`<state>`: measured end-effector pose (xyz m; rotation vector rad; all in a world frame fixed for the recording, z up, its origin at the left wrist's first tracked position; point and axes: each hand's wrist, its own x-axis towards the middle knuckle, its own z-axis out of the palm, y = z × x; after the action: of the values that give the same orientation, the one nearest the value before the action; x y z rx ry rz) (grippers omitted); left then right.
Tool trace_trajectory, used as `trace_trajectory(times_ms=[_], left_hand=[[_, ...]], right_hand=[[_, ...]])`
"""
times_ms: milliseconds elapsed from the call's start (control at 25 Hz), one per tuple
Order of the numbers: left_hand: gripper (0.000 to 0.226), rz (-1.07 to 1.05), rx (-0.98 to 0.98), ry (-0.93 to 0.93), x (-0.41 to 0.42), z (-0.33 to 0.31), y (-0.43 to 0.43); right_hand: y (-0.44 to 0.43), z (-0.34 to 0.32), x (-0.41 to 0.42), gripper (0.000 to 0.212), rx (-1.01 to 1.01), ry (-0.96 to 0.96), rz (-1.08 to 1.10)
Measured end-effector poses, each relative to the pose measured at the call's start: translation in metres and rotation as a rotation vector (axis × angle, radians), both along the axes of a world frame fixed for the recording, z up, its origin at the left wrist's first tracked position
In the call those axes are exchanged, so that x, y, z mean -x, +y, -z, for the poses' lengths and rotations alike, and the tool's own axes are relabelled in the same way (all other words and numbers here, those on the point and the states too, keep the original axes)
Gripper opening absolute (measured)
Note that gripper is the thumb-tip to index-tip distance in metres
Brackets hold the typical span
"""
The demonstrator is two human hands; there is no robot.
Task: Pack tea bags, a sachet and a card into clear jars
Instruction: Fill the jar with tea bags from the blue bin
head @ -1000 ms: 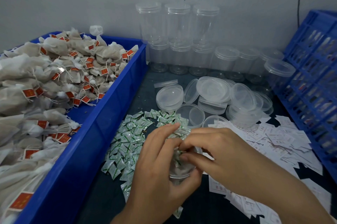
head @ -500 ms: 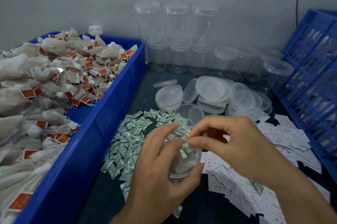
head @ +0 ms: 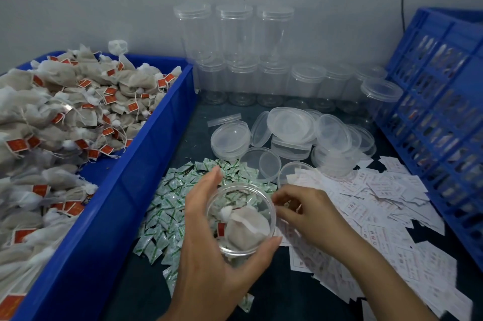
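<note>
Right hand (head: 311,216) off to cards (head: 379,205), hold unclear; left fingers (head: 205,193) round one jar (head: 241,185).

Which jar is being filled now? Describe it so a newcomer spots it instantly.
Start at the big blue bin on the left; just right of its wall lies a pile of green sachets. Beside that pile, the left hand has an open jar in its grip. Unlike the lidded empty jars by the back wall, it has no lid and a tea bag inside.
</note>
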<state>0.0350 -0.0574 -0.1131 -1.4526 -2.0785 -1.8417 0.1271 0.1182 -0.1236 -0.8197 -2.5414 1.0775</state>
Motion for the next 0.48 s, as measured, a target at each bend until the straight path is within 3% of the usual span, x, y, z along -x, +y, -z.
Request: trace_trajectory(times_ms=[160, 280, 480], left_hand=[[0.106, 0.002, -0.010, -0.252, -0.007, 0.011, -0.004], [0.105, -0.014, 0.021, -0.224, -0.006, 0.016, -0.005], [0.100, -0.007, 0.013, -0.220, -0.006, 0.016, -0.005]], right_hand=[[0.006, 0.002, -0.015, 0.027, -0.184, -0.179, -0.062], [0.004, 0.002, -0.019, 0.035, -0.185, -0.276, -0.108], [0.004, -0.018, -0.019, 0.016, -0.177, -0.202, -0.064]])
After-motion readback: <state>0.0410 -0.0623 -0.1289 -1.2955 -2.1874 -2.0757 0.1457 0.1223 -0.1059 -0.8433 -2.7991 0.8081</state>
